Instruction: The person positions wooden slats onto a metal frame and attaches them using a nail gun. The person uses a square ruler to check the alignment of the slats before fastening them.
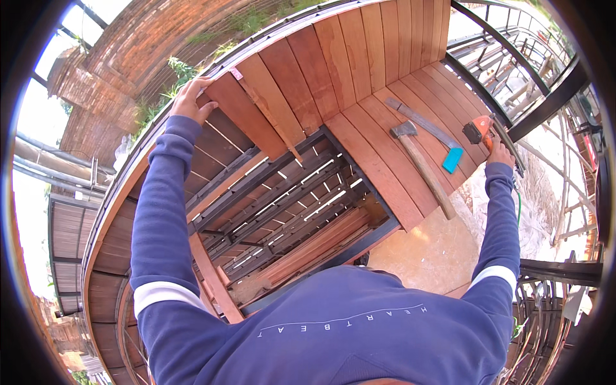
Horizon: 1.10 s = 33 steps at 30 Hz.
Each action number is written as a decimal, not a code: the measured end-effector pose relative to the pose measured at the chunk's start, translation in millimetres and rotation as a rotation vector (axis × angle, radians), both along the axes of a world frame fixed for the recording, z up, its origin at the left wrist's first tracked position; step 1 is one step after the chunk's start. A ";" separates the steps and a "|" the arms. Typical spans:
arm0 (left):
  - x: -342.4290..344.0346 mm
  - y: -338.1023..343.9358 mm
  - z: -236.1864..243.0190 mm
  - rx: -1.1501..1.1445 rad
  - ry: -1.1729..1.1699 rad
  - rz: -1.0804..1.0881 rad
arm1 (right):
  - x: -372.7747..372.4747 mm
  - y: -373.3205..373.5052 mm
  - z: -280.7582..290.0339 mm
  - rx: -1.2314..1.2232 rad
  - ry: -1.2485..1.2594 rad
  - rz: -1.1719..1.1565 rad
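Note:
At the far left, my left hand grips the outer end of a reddish wooden board, thumb on its face and fingers over the rim. The board slants across the dark frame, beside a row of fitted planks. A thin wooden strip lies along the seam between them. On the right, my right hand is closed around an orange and black power tool, held near the edge of the planks. A hatchet and a long flat-bladed tool with a teal handle rest on the planks nearby.
Below the board, an opening in the black metal frame shows slats and loose timber. A green cord hangs near the power tool. Curved metal railings stand at the right; a brick wall rises at the far left.

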State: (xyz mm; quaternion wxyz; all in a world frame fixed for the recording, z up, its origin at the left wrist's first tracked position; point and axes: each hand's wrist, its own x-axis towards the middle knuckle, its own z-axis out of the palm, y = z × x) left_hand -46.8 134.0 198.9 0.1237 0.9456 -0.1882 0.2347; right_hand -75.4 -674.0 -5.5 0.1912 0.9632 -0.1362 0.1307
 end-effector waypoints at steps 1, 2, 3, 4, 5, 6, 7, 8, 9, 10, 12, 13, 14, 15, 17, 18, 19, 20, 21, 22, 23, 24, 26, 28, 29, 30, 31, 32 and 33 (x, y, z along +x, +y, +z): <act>-0.6 -3.2 2.1 0.013 -0.008 0.007 | -13.5 14.1 19.3 0.096 -0.045 -0.028; 0.1 -13.2 6.6 0.032 -0.019 0.026 | -35.2 29.9 40.9 0.200 -0.092 -0.045; 4.0 -25.3 9.6 0.049 -0.028 0.036 | -59.1 38.9 53.7 0.301 -0.137 -0.070; 7.6 -35.2 11.8 0.049 -0.042 0.032 | -79.6 37.7 54.2 0.361 -0.254 -0.071; 2.2 -35.2 15.5 0.069 -0.022 0.064 | -97.2 66.9 72.7 0.500 -0.341 -0.003; 1.3 -38.4 18.4 0.076 -0.005 0.076 | -113.0 77.0 77.1 0.715 -0.403 0.003; -1.9 -39.1 18.6 0.082 0.013 0.090 | -126.8 86.6 81.2 0.930 -0.459 0.011; -5.3 -37.5 16.2 0.085 -0.034 0.107 | -142.1 108.7 93.5 1.241 -0.514 0.061; -4.2 -42.0 16.5 0.085 -0.030 0.095 | -162.1 132.9 107.3 1.548 -0.577 0.106; -4.3 -42.9 17.4 0.086 -0.020 0.091 | -175.7 155.6 117.2 1.632 -0.591 0.178; -5.8 -34.3 17.7 0.096 -0.027 0.090 | -196.9 208.6 129.4 2.106 -0.504 0.332; -6.7 -31.9 16.7 0.098 -0.028 0.091 | -203.9 242.7 140.0 2.160 -0.424 0.424; -6.0 -31.9 15.6 0.099 -0.029 0.087 | -207.4 269.1 145.9 2.240 -0.298 0.481; -5.5 -31.2 18.2 0.102 -0.039 0.088 | -207.9 292.0 139.7 2.235 -0.278 0.501; -2.0 -33.8 18.8 0.101 0.000 0.098 | -205.6 347.3 142.0 2.315 -0.171 0.487; -0.5 -39.3 20.2 0.092 0.012 0.099 | -198.1 366.8 129.6 2.325 -0.124 0.527; -3.0 -36.5 21.5 0.091 0.026 0.118 | -194.4 395.8 129.0 2.424 -0.117 0.527; -2.8 -32.1 21.8 0.084 0.024 0.106 | -184.4 414.8 118.4 2.408 -0.118 0.599; -2.3 -30.1 21.7 0.087 0.009 0.102 | -178.2 436.8 118.8 2.429 -0.141 0.614; -1.6 -29.8 19.8 0.089 -0.003 0.098 | -171.2 457.0 114.4 2.415 -0.175 0.600; -2.8 -28.2 16.8 0.092 -0.012 0.099 | -162.8 470.8 110.8 2.424 -0.065 0.575; -2.2 -25.8 16.0 0.086 -0.013 0.092 | -153.7 482.7 107.9 2.429 0.047 0.549; -1.1 -27.4 16.2 0.083 0.003 0.089 | -148.6 508.5 90.4 2.524 0.175 0.395; -3.0 -25.6 16.1 0.089 -0.012 0.109 | -144.5 541.0 59.2 2.702 0.229 0.156; -3.7 -26.0 15.2 0.086 -0.018 0.101 | -143.2 552.9 37.3 2.726 0.257 0.105; -2.9 -29.4 15.4 0.081 -0.022 0.086 | -143.2 561.9 13.3 2.748 0.276 0.049; -4.5 -29.9 14.4 0.080 -0.020 0.077 | -145.8 571.0 7.1 2.771 0.305 -0.014; -4.7 -30.3 14.6 0.104 -0.031 0.093 | -145.5 578.0 1.3 2.808 0.273 -0.071; -3.9 -30.2 15.9 0.098 -0.029 0.093 | -144.6 584.7 -4.5 2.843 0.237 -0.129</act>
